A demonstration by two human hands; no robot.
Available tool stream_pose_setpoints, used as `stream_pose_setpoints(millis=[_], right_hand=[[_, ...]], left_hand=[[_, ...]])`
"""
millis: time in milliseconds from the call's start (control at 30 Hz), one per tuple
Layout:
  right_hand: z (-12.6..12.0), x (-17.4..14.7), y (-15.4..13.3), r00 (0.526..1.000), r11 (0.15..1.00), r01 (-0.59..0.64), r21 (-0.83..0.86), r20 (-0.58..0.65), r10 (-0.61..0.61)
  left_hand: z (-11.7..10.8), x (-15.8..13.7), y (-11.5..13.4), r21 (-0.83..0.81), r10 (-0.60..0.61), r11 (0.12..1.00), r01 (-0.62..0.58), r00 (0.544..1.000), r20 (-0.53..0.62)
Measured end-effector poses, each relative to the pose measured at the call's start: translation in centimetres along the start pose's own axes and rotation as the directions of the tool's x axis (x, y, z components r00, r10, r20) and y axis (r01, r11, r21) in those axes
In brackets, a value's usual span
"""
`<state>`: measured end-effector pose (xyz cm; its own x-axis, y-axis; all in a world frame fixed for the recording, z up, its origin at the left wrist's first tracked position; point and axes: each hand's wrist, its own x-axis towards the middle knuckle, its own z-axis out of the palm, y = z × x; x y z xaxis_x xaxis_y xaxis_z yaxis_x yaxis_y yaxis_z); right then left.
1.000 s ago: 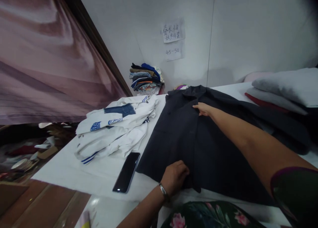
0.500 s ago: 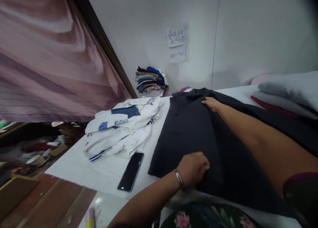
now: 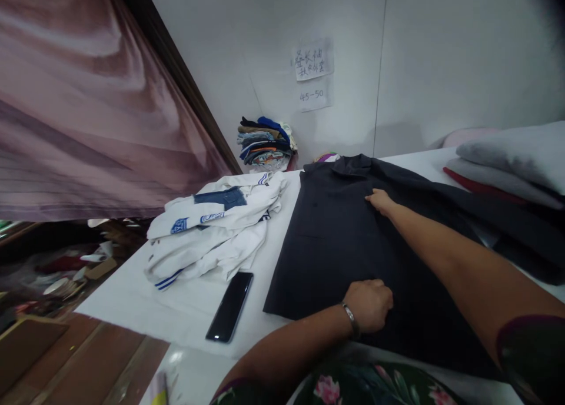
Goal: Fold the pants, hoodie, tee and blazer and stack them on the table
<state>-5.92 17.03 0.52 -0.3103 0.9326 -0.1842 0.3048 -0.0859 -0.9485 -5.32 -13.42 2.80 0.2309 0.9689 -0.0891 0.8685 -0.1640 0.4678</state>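
A black coat [image 3: 326, 252] lies spread on the white table, its collar toward the wall and one sleeve stretching out to the right. My left hand [image 3: 369, 305], with a silver bracelet at the wrist, is closed on the coat's front near the lower hem. Farther up, my right hand [image 3: 381, 202] pinches the front edge below the collar. Its fingertips press together on the cloth. The fingers of my left hand are partly hidden behind its knuckles.
White garments with blue trim [image 3: 216, 228] lie left of the coat, and a phone [image 3: 230, 306] rests in front of them. A stack of folded clothes [image 3: 266, 141] stands by the wall. Grey folded items [image 3: 507, 163] are piled at right. The table's left edge [image 3: 119, 325] overlooks a cluttered floor.
My left hand has moved right along the coat, and my right hand has come slightly lower. The coat's front flap now lies flatter toward the right.
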Motion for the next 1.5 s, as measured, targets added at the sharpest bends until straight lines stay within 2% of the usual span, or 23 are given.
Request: stream_pose_setpoints(millis=[100,167,233,267,333,400,433,500,567,600,667,733,767,867,967,1033,1100,1200,1267,1367,1433,1500], right_hand=[[0.0,-0.3,0.7,0.998,0.998,0.047,-0.046,-0.045,-0.049],[-0.1,-0.8,1.1,0.995,0.995,0.076,-0.067,-0.052,-0.079],[-0.4,-1.7,1.5,0.994,0.993,0.083,-0.089,-0.058,-0.089],[-0.6,-2.3,1.7,0.994,0.992,0.080,-0.098,-0.063,-0.087],[-0.9,-3.9,2.2,0.995,0.991,0.065,-0.114,-0.065,-0.072],[-1.2,-5.8,2.7,0.997,0.991,0.048,-0.128,-0.053,-0.055],[-1.3,-6.8,2.9,0.998,0.990,0.041,-0.133,-0.043,-0.047],[-1.4,-8.7,3.3,0.999,0.990,0.033,-0.139,-0.024,-0.037],[-1.5,-10.3,3.6,0.999,0.987,0.051,-0.150,0.003,-0.051],[-1.5,-10.9,3.8,0.998,0.985,0.066,-0.160,0.021,-0.063],[-1.7,-11.9,4.2,0.994,0.976,0.105,-0.191,0.051,-0.097],[-2.1,-12.5,4.5,0.987,0.955,0.160,-0.250,0.046,-0.154],[-2.3,-12.6,4.6,0.982,0.939,0.189,-0.286,0.035,-0.187],[-2.9,-13.0,4.7,0.965,0.896,0.251,-0.367,0.027,-0.260],[-3.3,-13.6,4.5,0.966,0.891,0.252,-0.378,0.047,-0.253],[-3.6,-14.5,4.4,0.974,0.905,0.222,-0.362,0.049,-0.220],[-4.0,-16.1,4.6,0.987,0.941,0.160,-0.298,0.065,-0.147],[-4.9,-19.1,5.5,0.988,0.984,0.035,-0.173,0.155,-0.008],[-5.5,-20.9,6.1,0.975,0.991,-0.012,-0.133,0.220,0.041],[-6.0,-22.0,6.8,0.972,0.988,0.037,-0.148,0.235,-0.001],[-6.3,-21.9,7.1,0.980,0.963,0.127,-0.238,0.179,-0.085],[-6.4,-21.5,7.3,0.974,0.903,0.218,-0.370,0.144,-0.176]], left_hand=[[0.6,-0.3,-0.4,-0.005,0.009,1.000,-0.009,1.000,0.022],[-0.4,-1.3,-1.2,-0.093,0.025,0.995,-0.026,1.000,-0.011],[-2.2,-2.6,-2.9,-0.139,-0.034,0.990,0.016,0.991,-0.129],[-3.3,-3.4,-4.2,-0.122,-0.102,0.990,0.076,0.970,-0.222],[-5.2,-4.8,-7.4,-0.042,-0.256,0.964,0.264,0.868,-0.425],[-6.7,-5.9,-11.0,-0.024,-0.437,0.857,0.514,0.703,-0.561],[-7.2,-6.2,-12.6,-0.063,-0.529,0.790,0.610,0.625,-0.574],[-7.9,-6.5,-15.0,-0.180,-0.691,0.671,0.719,0.520,-0.501],[-8.4,-6.3,-16.3,-0.308,-0.796,0.591,0.745,0.476,-0.374],[-8.7,-6.1,-16.5,-0.374,-0.823,0.566,0.735,0.478,-0.308],[-9.3,-5.7,-16.7,-0.501,-0.837,0.533,0.682,0.510,-0.197],[-9.7,-5.4,-16.8,-0.585,-0.827,0.514,0.628,0.543,-0.145],[-9.9,-5.5,-16.9,-0.597,-0.830,0.508,0.621,0.538,-0.147],[-9.7,-6.1,-17.5,-0.539,-0.860,0.495,0.682,0.473,-0.191],[-9.2,-7.4,-18.0,-0.502,-0.875,0.477,0.721,0.442,-0.196],[-8.9,-8.6,-18.0,-0.519,-0.872,0.473,0.711,0.460,-0.165],[-8.5,-10.1,-17.7,-0.555,-0.859,0.467,0.688,0.502,-0.101],[-7.6,-12.2,-17.0,-0.645,-0.823,0.436,0.628,0.568,-0.003],[-6.9,-13.1,-16.7,-0.691,-0.802,0.415,0.591,0.597,0.029],[-6.3,-13.4,-16.2,-0.686,-0.803,0.431,0.586,0.596,0.004],[-6.2,-13.3,-15.9,-0.659,-0.812,0.458,0.596,0.582,-0.038],[-6.4,-13.1,-15.4,-0.636,-0.816,0.482,0.603,0.573,-0.076]])
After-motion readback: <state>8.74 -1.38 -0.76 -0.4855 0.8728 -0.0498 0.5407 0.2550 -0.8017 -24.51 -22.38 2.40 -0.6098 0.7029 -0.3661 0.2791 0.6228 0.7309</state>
